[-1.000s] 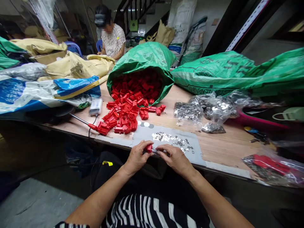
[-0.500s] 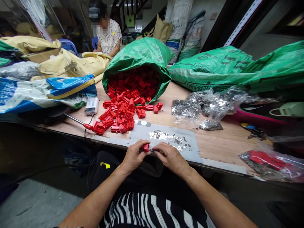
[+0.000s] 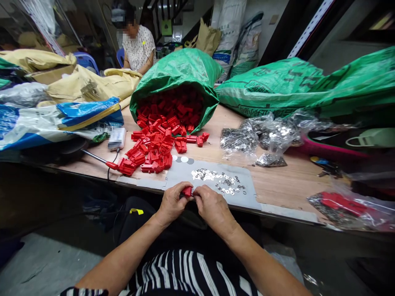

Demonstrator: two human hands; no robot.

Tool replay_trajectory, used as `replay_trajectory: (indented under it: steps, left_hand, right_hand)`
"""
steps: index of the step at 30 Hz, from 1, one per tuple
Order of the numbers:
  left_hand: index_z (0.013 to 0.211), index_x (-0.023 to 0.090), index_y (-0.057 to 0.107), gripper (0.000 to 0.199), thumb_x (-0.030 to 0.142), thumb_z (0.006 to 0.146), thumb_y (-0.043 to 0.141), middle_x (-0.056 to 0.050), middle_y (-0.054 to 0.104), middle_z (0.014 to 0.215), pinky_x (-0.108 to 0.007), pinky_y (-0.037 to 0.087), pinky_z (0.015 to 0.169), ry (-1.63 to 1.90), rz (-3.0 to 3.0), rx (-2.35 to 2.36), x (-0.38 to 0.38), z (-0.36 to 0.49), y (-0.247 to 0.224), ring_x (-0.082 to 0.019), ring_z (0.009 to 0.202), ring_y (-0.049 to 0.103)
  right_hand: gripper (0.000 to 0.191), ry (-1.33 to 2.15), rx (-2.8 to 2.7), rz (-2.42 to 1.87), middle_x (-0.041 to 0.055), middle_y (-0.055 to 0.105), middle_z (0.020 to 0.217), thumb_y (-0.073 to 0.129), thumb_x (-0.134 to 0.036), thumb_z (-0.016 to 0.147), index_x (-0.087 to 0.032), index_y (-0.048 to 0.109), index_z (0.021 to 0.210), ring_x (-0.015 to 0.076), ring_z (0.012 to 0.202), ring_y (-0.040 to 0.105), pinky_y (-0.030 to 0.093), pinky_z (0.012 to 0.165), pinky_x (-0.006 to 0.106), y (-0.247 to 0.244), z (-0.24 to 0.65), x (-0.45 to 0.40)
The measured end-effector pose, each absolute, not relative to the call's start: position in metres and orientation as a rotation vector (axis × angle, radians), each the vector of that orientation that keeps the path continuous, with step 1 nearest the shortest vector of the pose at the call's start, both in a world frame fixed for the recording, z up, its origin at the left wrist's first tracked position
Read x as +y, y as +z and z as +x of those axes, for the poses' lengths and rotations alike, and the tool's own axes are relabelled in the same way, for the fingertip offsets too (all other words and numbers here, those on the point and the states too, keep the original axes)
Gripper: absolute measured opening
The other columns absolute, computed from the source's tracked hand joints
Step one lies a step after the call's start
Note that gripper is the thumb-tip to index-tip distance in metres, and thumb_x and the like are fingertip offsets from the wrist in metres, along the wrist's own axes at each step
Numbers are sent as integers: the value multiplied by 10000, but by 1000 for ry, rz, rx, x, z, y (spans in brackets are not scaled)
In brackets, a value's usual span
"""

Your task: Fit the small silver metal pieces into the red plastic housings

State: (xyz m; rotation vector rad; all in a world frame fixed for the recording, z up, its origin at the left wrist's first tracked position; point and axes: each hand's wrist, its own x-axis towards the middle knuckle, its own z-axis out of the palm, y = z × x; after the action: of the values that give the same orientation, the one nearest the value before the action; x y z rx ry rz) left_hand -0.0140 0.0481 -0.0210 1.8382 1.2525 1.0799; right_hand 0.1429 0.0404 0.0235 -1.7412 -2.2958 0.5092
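Note:
My left hand is closed on a small red plastic part at the table's front edge. Close against its right side is my right hand, thumb and fingers pinched together; what lies between them is small, dark and mostly hidden. Just beyond the hands, many small shiny metal pieces lie scattered on a grey mat. Loose red plastic parts of the same look are heaped to the left, spilling from the mouth of a green woven sack.
Clear bags of metal pieces lie on the right, with another bag holding red parts near the front edge. A second green sack lies behind them. Blue-and-white sacking covers the left. A person sits across the table.
My right hand has moved slightly left, closer against the red part. The thin dark piece that showed between the hands is now mostly hidden. The whole view has shifted a little.

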Motion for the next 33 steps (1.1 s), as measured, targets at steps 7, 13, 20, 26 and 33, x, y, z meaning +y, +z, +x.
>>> replay_trajectory:
  steps: [7,13,20,26,33]
  left_hand:
    - [958,218,618,264,118,720,673,-18,664,917,-268,441,788,1165,1684,1282,39,-11,-14,-162,826,600]
    - [893,196,610,211,219,718,725,2,651,829,-243,436,754,1277,1112,1123,28,-9,5,-133,762,593]
    - [671,139,561,205,220,735,738,3,645,678,-225,488,745,1150,340,641,17,-2,15,-86,648,611]
    - [778,108,631,68,142,834,610,-56,703,774,-310,534,801,1133,117,659,13,0,15,-152,730,679]
    - [814,81,645,183,181,901,519,-96,712,798,-343,529,869,1081,66,644,12,3,20,-177,765,696]
  right_hand:
    - [193,659,-2224,-1464,49,629,952,466,-218,922,-231,615,1043,186,883,608,453,785,301,10,162,42]
    - [207,975,-2032,-1156,16,634,853,410,-230,944,-214,512,1123,153,791,589,447,755,286,17,174,32]
    - [399,1139,-2059,-1124,-51,539,627,416,-312,965,-223,416,1354,114,574,505,421,616,239,24,171,20]
    - [395,1061,-2126,-1120,5,675,795,431,-335,961,-248,457,1345,156,697,624,481,680,264,27,172,19]
    - [344,915,-2112,-1117,56,672,1149,444,-300,954,-255,524,1285,197,1014,646,484,874,302,25,170,18]
